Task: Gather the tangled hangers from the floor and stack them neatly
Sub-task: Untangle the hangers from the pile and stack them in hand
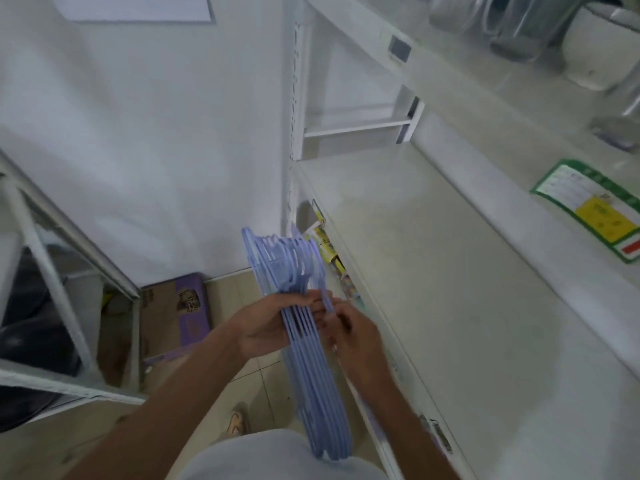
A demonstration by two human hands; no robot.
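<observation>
A bundle of several light blue plastic hangers (pixel 313 375) is held upright in front of me, edge-on, hooks pointing away and up. My left hand (pixel 265 327) grips the bundle from the left at its middle. My right hand (pixel 351 336) holds it from the right, fingers pinching the outermost hanger. The bundle's lower end hangs near my waist, above the tiled floor (pixel 256 379). The hangers lie close and parallel to one another.
A white shelf unit (pixel 450 289) runs along my right, with a green and yellow leaflet (pixel 595 209) and grey containers (pixel 512 22) further back. A white wall is ahead. A cardboard box (pixel 173 317) and a metal frame rack (pixel 62 271) stand at left.
</observation>
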